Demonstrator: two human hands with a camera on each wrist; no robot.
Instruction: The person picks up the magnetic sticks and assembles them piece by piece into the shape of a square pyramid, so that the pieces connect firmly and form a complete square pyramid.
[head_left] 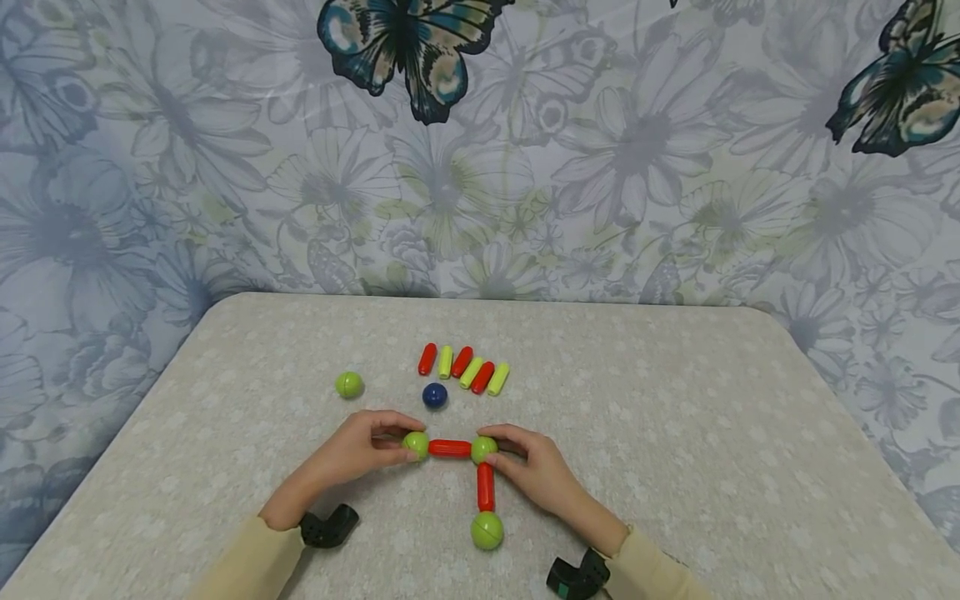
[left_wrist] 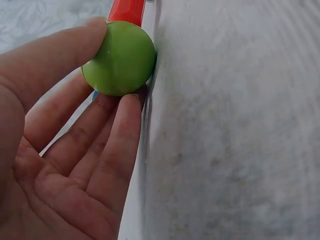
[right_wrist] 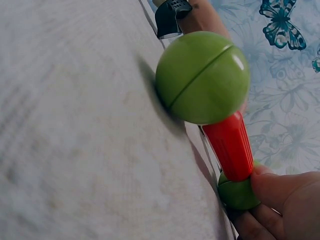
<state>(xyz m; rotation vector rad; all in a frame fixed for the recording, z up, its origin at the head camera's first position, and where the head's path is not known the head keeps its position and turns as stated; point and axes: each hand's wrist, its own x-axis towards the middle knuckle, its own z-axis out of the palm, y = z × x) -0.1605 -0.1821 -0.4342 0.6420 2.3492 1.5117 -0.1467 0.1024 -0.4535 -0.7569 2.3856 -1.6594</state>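
An L of red rods and green balls sits at the near middle of the worktop. One red rod joins the left ball to the corner ball; the other red rod runs from the corner to the near ball. The left hand pinches the left ball between thumb and fingers; the right hand's grip is closed on the corner ball. Just beyond lies a blue ball, with a loose green ball to its left. Farther off, six rods, alternately red and yellow, form a row. A butterfly-print cloth hangs behind.
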